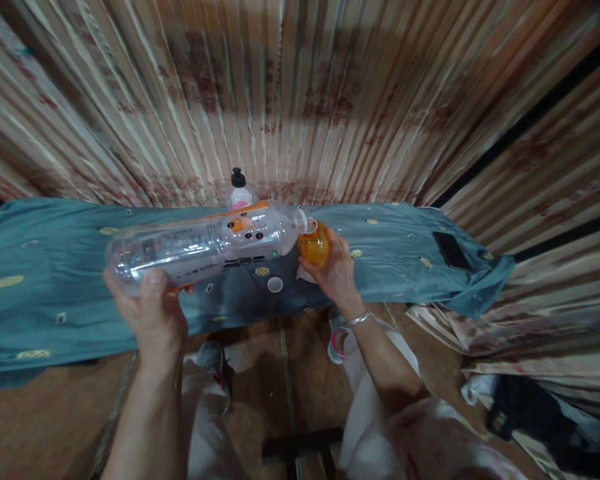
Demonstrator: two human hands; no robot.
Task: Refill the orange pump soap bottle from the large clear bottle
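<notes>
- Left hand (153, 313): grips the base end of a large clear plastic bottle (195, 247) with orange markings, held nearly horizontal, neck toward the right.
- Right hand (339, 270): holds a small translucent orange vessel (314, 248) at the bottle's mouth; whether the two touch cannot be told. A silver bracelet (360, 319) encircles the wrist.
- Teal patterned cloth (400, 267): covers the long surface beneath; on it, a round white cap (275, 285) below the bottle's neck and, toward the right end, a black smartphone (451, 251).
- Black-topped bottle (239, 187): upright behind the large bottle, partly hidden.
- Background: a pleated, floral-patterned curtain (260, 100).
</notes>
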